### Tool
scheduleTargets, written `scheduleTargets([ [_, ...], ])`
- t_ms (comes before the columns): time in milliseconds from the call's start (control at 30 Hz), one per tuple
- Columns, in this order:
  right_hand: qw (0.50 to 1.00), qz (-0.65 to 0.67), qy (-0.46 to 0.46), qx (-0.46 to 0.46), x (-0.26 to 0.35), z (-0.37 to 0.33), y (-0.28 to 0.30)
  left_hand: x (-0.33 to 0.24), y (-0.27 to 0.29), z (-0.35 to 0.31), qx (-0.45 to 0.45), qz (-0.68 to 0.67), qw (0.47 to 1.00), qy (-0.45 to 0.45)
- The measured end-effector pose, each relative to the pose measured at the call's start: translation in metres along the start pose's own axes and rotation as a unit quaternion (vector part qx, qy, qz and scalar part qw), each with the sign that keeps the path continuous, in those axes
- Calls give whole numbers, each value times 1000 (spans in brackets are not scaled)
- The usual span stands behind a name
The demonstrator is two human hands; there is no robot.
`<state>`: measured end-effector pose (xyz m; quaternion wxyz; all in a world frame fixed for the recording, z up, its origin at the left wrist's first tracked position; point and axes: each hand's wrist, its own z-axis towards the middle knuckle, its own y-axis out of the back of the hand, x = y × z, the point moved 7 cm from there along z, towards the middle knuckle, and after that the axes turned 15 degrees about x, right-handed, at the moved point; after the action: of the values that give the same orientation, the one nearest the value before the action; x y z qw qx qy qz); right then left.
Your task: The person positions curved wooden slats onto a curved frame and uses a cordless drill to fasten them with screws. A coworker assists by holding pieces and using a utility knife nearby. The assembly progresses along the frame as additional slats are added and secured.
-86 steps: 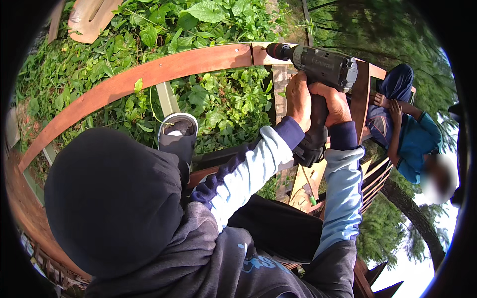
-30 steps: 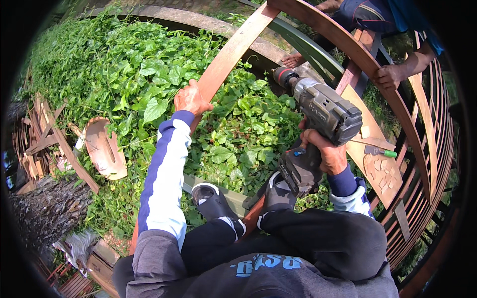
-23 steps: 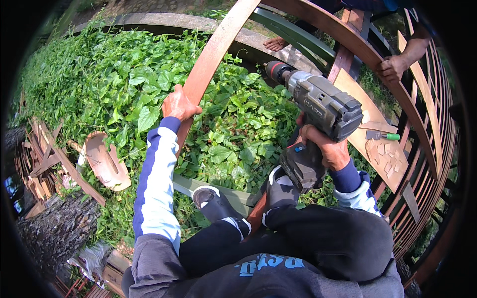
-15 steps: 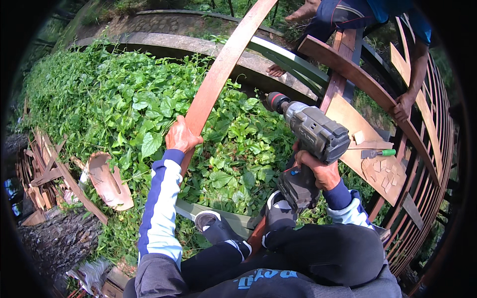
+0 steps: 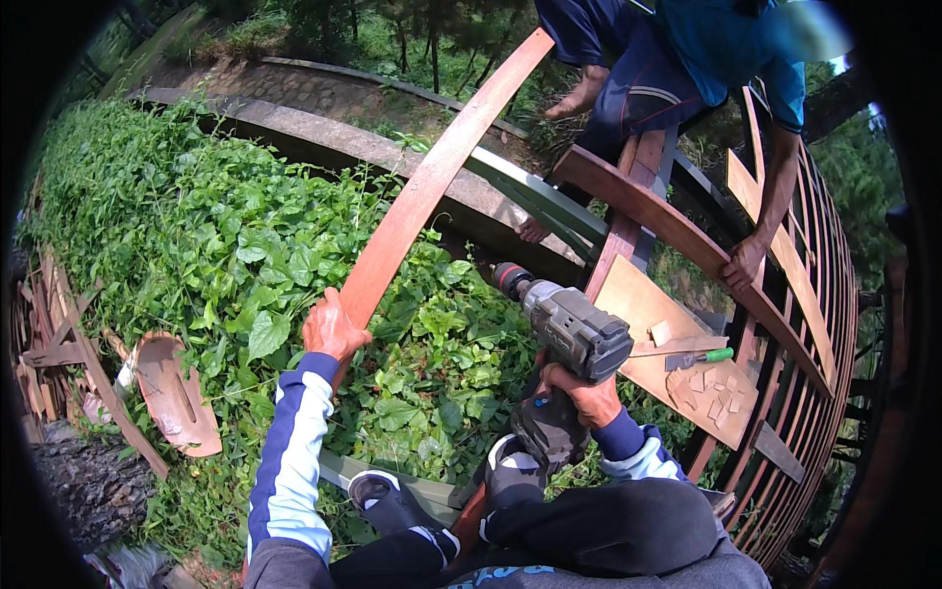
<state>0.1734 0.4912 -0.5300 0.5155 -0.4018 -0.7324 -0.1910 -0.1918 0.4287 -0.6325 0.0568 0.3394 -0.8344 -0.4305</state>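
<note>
L hand [image 5: 334,326] is closed round the curved plank [image 5: 417,191], thumb on the R edge, w/ most of the plank running up & away to the upper R. R hand [image 5: 583,395] is wrapped round the grip of the cordless drill [image 5: 572,327] (can't tell if a finger's on the trigger). Drill sits R of the plank, apart from it, chuck pointing up-L over the leaves [image 5: 432,344]. Further R, a co-worker's hand [image 5: 744,261] holds a 2nd plank [image 5: 677,226], near the green-handled tool [image 5: 701,359] lying on a pale board [image 5: 628,304].
</note>
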Motion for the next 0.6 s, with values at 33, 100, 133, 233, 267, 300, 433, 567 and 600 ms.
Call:
scheduleTargets([
  [33,1000,-4,0,10,1,-1,-1,0,-1,-2,-16,-1,1000,-14],
  [100,1000,7,-15,-5,-3,-2,-1,4,-4,-7,-38,4,999,-15],
  [133,1000,15,-7,-4,-3,-2,-2,4,-5,-10,-55,15,998,-29],
  [233,999,27,-20,-8,-6,0,-2,5,-9,-16,-88,34,995,-39],
  [267,999,36,-21,-7,-6,0,-3,6,-10,-18,-103,30,993,-46],
  [300,999,29,-19,-2,-4,0,-5,7,-11,-20,-116,23,992,-50],
  [433,1000,-13,-13,18,15,9,-9,16,-18,-27,-154,-4,986,-61],
  [567,998,27,-17,46,46,41,-11,26,-23,-29,-211,-62,973,-76],
  [600,998,-2,-6,63,58,51,-12,28,-26,-28,-217,-83,969,-81],
])
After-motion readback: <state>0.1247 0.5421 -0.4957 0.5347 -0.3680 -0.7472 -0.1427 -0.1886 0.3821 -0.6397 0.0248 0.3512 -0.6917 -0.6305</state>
